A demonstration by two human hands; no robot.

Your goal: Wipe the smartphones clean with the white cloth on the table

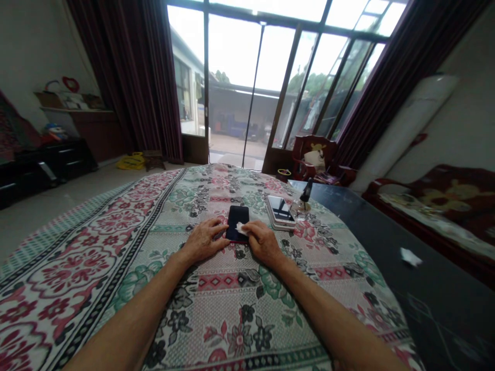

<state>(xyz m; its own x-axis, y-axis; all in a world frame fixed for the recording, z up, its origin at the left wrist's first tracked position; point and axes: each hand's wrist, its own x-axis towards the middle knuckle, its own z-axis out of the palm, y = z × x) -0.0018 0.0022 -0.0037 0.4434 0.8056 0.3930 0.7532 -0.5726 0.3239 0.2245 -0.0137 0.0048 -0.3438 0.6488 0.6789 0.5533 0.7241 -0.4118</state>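
A dark smartphone (233, 219) with a reddish lower edge lies face up on the patterned tablecloth (232, 301). My left hand (204, 239) holds it by its left side, the thumb near the lower corner and the fingers higher up. A crumpled white tissue (240, 227) is pinched in the fingers of my right hand (263, 241) and touches the dark screen. To the right of my right hand, a light-framed phone (281, 209) rests on top of a white box or similar flat object (284, 226).
Behind the stacked phone stands a small clear object with a black upright top (305, 195). A white crumpled scrap (410, 256) lies on the dark surface (371, 232) at right. Wooden seats (444, 201) stand beyond, and a glass door (240, 103) is ahead.
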